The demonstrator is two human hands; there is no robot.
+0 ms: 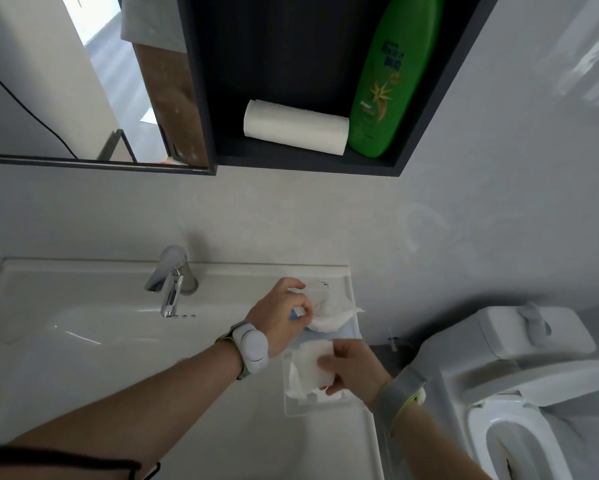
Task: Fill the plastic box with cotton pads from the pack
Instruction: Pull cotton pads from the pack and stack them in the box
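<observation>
White sink counter [242,417], with clear plastic box [293,408] and cotton pad pack [329,299] on its right ledge.

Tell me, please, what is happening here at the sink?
A person is moving cotton pads from a pack into a clear plastic box on the sink's right ledge. The left hand grips the opened pack, with white pads showing at its mouth. The right hand holds cotton pads over the box, which already has some pads in it. A faucet stands to the left.
</observation>
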